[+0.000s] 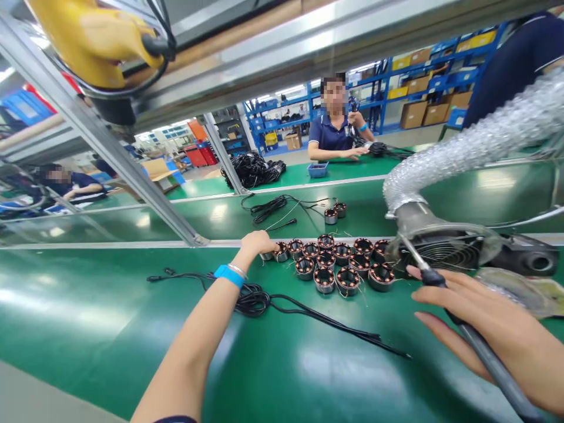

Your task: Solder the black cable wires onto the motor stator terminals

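Observation:
My right hand grips a soldering iron by its dark handle, its metal tip pointing up and left toward the fan. At the left end of a cluster of copper-wound motor stators, my left hand is closed over one stator, which shows only in part beneath it; the fingertips are hidden. Thin wire ends stick out from several of the stators. A coiled black cable lies beneath my left forearm, with its long ends stretching right across the green bench.
A fan with a silver duct stands at right. Beyond the bench edge, a green belt carries another cable and two stators. A person sits opposite. A yellow tool hangs overhead.

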`<state>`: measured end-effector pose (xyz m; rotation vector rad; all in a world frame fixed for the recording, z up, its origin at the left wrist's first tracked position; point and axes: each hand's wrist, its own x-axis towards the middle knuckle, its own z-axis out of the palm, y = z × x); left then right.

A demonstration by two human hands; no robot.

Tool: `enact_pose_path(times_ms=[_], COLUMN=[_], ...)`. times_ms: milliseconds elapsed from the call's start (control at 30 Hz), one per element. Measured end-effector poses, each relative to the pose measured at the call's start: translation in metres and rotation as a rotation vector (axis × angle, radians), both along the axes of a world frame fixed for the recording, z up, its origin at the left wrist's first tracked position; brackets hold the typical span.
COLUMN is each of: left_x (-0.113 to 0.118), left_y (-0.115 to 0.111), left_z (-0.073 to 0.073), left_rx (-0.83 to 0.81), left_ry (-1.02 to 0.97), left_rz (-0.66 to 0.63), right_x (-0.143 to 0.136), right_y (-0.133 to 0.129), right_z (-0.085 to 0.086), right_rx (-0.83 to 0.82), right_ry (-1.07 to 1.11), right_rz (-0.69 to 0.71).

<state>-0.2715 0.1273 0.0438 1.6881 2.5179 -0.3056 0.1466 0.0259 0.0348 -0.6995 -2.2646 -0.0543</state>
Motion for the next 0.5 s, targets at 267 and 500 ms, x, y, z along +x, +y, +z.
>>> enact_pose_path(times_ms=[267,500], left_x=[0.017,0.12], left_y=[-0.048,-0.1], left_z=[0.035,0.065], left_rx=[0.076,0.157], left_ry=[0.097,0.064], left_rz=[-0.031,-0.278], right_x=[0.057,0.063], right_y=[-0.03,-0.031], right_z=[-0.03,-0.052], right_rx=[0.077,0.029], right_ry=[0.143,0.34], right_rz=[0.002,0.003])
